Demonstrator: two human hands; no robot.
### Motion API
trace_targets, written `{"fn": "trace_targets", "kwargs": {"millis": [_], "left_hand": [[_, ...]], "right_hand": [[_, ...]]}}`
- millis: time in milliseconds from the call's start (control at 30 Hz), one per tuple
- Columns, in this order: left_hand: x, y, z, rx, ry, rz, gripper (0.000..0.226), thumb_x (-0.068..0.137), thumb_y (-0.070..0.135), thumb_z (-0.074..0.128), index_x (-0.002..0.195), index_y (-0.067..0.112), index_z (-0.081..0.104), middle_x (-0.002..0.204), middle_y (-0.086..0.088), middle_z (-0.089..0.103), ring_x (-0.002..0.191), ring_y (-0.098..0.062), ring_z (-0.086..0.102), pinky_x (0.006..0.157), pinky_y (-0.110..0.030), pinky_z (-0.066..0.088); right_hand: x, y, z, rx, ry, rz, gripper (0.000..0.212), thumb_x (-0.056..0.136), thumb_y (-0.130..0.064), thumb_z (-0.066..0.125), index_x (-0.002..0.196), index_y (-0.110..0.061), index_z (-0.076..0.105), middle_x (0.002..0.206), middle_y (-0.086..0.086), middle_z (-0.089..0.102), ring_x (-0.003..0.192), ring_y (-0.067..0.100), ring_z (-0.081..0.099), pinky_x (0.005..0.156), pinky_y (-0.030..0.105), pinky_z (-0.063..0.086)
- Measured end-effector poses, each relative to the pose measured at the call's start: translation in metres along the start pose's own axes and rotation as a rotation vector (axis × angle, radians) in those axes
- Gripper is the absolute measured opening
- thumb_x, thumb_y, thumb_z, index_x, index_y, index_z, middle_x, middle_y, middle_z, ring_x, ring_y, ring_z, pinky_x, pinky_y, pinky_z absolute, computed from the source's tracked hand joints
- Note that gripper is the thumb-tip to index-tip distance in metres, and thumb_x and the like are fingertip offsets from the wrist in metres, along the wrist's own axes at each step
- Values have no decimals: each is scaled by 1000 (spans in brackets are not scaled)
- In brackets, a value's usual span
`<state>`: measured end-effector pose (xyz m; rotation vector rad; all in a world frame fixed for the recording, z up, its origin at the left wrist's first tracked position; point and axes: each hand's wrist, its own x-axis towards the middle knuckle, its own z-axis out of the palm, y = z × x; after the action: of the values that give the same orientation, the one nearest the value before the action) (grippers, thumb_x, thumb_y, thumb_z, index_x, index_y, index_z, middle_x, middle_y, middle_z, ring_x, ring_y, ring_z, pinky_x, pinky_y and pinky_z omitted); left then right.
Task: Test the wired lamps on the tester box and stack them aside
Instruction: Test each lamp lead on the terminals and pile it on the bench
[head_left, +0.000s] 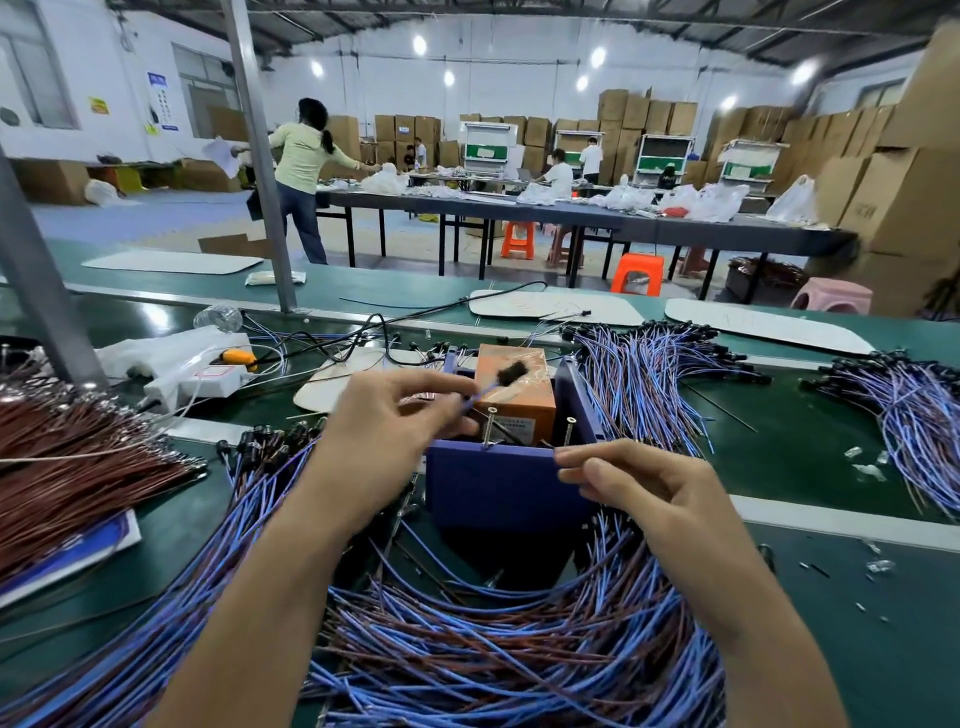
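The left hand (400, 415) pinches the thin blue wire (474, 398) of a small black lamp (511, 371), blurred just beyond its fingertips; the right hand (639, 483) bunches its fingers at the rim of the purple plastic tester box (493, 483) between the hands, grip unclear. The lead looks light and floppy, likely best held near the lamp

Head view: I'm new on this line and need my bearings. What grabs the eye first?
Heaps of blue wires flood the green bench in front. At centre stands a purple tester box; beside it the left hand pinches a wired lamp, while the right hand is at its front edge.
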<state>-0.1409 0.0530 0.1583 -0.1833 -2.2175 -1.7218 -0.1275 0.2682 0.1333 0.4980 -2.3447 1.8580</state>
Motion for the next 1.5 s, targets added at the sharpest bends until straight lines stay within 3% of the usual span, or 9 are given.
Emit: {"fn": "trace_targets", "kwargs": {"millis": [100, 233, 467, 600, 800, 1067, 1167, 1300, 1500], "left_hand": [[-15, 10, 32, -29, -169, 79, 26, 87, -4, 61, 88, 20, 73, 86, 4, 75, 79, -8, 72, 70, -13, 53], [-18, 2, 51, -81, -177, -1, 14, 90, 5, 62, 98, 15, 65, 94, -2, 70, 64, -13, 70, 64, -21, 57], [-4, -16, 27, 34, -466, -120, 11, 94, 19, 57, 93, 17, 68, 74, 0, 73, 44, -7, 45, 48, -16, 41], [4, -22, -1, 116, -522, -148, 11, 89, 20, 65, 83, 19, 74, 72, -2, 72, 50, -9, 47, 51, -16, 42], [10, -30, -28, 188, -491, -230, 9, 82, 22, 71, 75, 18, 75, 71, -4, 72, 58, -9, 53, 52, -14, 42], [10, -29, -35, 181, -458, -223, 9, 82, 23, 72, 79, 15, 75, 73, -7, 72, 63, -10, 55, 54, -14, 42], [9, -28, -28, 213, -498, -175, 8, 84, 22, 70, 77, 20, 75, 71, -2, 72, 62, -8, 53, 53, -13, 40], [7, -27, -14, 247, -568, -129, 10, 86, 22, 69, 78, 25, 75, 72, 3, 73, 59, -1, 55, 54, -12, 41], [5, -25, 6, 203, -573, -73, 9, 87, 9, 65, 86, 18, 63, 67, 5, 71, 55, -2, 54, 52, -12, 42]], "right_hand": [[-3, -7, 6, 141, -139, -44, 21, 89, -22, 56, 96, -23, 77, 98, 1, 75, 98, 14, 69, 89, 25, 53], [0, -5, 7, 224, -9, 6, 22, 89, -17, 56, 94, -20, 78, 94, 6, 75, 91, 20, 71, 83, 29, 57], [7, 8, -6, 408, 702, 103, 19, 89, 5, 59, 81, -12, 63, 79, 7, 67, 58, 12, 69, 56, 18, 56], [8, 19, -15, 87, 861, 144, 23, 91, 3, 55, 84, -19, 54, 79, -4, 59, 48, 8, 60, 52, 24, 53], [8, 26, -9, -341, 751, 179, 30, 90, 9, 46, 96, -19, 55, 85, -5, 61, 60, 12, 51, 51, 22, 33], [7, 29, -8, -522, 632, 287, 25, 90, 3, 49, 93, -18, 61, 87, 8, 66, 69, 22, 56, 51, 23, 37], [7, 25, -6, -605, 506, 365, 13, 92, -16, 56, 99, -22, 65, 90, 11, 67, 95, 33, 57, 74, 36, 50], [7, 11, 7, -827, 283, 509, 33, 93, -37, 53, 125, -29, 57, 129, 16, 57, 133, 35, 33, 106, 45, 37], [1, -15, 41, -329, -81, 91, 39, 89, -5, 57, 116, -32, 63, 104, -14, 68, 97, 0, 64, 87, 14, 49]]}}
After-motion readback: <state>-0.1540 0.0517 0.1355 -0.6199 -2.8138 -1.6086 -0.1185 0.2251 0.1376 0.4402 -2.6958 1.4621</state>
